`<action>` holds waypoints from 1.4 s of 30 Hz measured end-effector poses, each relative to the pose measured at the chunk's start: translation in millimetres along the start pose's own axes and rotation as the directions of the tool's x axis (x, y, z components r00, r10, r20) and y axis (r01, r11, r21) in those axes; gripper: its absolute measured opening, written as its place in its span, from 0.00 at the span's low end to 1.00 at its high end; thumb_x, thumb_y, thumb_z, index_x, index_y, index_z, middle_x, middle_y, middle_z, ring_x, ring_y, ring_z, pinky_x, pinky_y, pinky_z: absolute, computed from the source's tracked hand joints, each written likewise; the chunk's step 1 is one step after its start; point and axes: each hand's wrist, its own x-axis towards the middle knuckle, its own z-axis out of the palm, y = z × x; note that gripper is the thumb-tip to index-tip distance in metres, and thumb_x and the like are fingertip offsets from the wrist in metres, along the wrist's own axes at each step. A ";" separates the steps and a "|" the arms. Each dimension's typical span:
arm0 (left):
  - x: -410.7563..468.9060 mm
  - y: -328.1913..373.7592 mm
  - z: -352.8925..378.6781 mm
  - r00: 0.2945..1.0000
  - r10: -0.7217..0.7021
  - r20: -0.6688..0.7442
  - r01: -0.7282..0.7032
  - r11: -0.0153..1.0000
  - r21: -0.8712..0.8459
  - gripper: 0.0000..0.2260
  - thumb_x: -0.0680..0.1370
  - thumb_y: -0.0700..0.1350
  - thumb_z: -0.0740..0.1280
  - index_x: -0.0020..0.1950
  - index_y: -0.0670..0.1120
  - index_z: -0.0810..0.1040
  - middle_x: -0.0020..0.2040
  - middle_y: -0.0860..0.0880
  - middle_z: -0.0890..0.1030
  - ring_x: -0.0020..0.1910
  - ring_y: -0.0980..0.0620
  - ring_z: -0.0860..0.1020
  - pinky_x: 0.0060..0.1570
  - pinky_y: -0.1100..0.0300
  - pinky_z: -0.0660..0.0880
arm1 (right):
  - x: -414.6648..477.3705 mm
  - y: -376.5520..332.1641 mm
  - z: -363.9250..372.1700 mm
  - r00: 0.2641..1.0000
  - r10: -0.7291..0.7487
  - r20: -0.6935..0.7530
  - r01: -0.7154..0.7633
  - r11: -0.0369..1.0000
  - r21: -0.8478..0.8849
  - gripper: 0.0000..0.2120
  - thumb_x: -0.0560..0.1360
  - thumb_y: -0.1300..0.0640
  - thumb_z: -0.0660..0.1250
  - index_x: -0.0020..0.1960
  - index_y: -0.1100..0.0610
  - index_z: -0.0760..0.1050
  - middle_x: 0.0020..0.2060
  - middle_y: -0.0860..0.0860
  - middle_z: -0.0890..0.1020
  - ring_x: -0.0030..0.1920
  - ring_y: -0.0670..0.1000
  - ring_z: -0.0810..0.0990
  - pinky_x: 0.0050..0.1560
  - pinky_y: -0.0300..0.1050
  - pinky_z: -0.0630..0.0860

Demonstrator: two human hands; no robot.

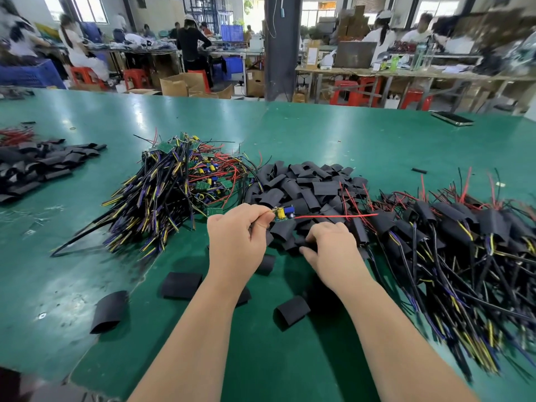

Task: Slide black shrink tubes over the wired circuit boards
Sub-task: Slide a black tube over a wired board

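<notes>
The tube pile (307, 184) sits mid-way across the green table (348, 134), a mound of short, flattened black shrink tubes. At the pile's near edge the left hand (236, 233) is raised a little above the tubes, its fingers curled tight and pinching one end of a small board (283, 213) that carries a yellow and a blue part. A red wire (336, 216) runs from the board straight out to the right, over the near side of the pile. Just right of that, also at the pile's near edge, the right hand (330, 248) lies knuckles up with its fingers bent down among the tubes, thumb and fingertips closed on a single tube (304, 242). Left of the pile, touching it, lies a board heap (174, 192) of bare green boards with black, yellow and red leads. Right of the pile, and running into it, is a sleeved heap (464, 242) of boards already covered in black. Nearer than the pile, loose tubes (181, 285) lie scattered flat on the table. Far left of the pile is a second tube pile (37, 166). Beyond the pile to the right, near the table's far edge, lies a phone (452, 118).
</notes>
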 end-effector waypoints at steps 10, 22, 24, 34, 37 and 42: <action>1.6 -4.8 -4.6 1.000 0.009 -0.023 -0.010 0.999 -0.047 0.08 0.77 0.45 0.64 0.44 0.47 0.83 0.34 0.50 0.79 0.34 0.47 0.77 0.40 0.38 0.72 | -3.6 -0.2 -8.9 0.999 0.021 0.050 -0.027 0.991 0.131 0.09 0.73 0.51 0.72 0.47 0.52 0.73 0.41 0.45 0.73 0.51 0.53 0.69 0.51 0.47 0.69; 4.8 -6.0 -9.5 0.999 0.042 0.031 -0.037 0.987 -0.159 0.09 0.77 0.43 0.64 0.46 0.43 0.83 0.37 0.54 0.80 0.40 0.56 0.77 0.42 0.60 0.73 | -3.4 25.1 -38.6 0.930 0.367 0.020 -0.007 -0.035 0.999 0.09 0.72 0.64 0.70 0.51 0.54 0.78 0.47 0.57 0.82 0.49 0.54 0.80 0.53 0.44 0.77; 5.1 -5.9 -10.9 0.999 0.029 0.046 -0.021 0.986 -0.168 0.09 0.78 0.44 0.63 0.46 0.44 0.83 0.38 0.57 0.80 0.41 0.59 0.77 0.43 0.65 0.73 | -6.2 31.5 -49.6 0.934 0.344 0.097 0.032 -0.350 0.936 0.09 0.70 0.59 0.68 0.50 0.58 0.77 0.47 0.55 0.85 0.51 0.52 0.83 0.52 0.43 0.80; 5.3 -8.2 -12.0 0.998 -0.006 0.066 0.018 0.984 -0.176 0.09 0.78 0.45 0.62 0.46 0.48 0.82 0.39 0.58 0.81 0.42 0.60 0.78 0.43 0.72 0.71 | -12.8 27.7 -65.0 0.982 0.166 0.085 0.066 -0.736 0.674 0.13 0.74 0.53 0.64 0.50 0.63 0.78 0.47 0.54 0.83 0.45 0.47 0.84 0.39 0.37 0.79; 4.9 -9.2 -12.7 0.997 -0.046 0.060 0.057 0.978 -0.202 0.07 0.78 0.46 0.62 0.45 0.54 0.79 0.38 0.59 0.80 0.41 0.62 0.78 0.41 0.71 0.72 | -16.2 26.4 -67.6 0.996 0.073 0.057 0.011 -0.705 0.709 0.16 0.75 0.52 0.62 0.52 0.63 0.82 0.46 0.52 0.83 0.46 0.47 0.83 0.42 0.36 0.78; 6.0 -11.3 -13.4 0.995 -0.093 0.032 0.098 0.964 -0.248 0.11 0.79 0.43 0.63 0.41 0.59 0.77 0.36 0.56 0.80 0.33 0.62 0.74 0.33 0.67 0.70 | -20.7 22.4 -71.0 0.999 -0.004 0.040 -0.032 -0.689 0.724 0.22 0.74 0.53 0.64 0.63 0.64 0.72 0.47 0.52 0.82 0.46 0.47 0.83 0.42 0.37 0.78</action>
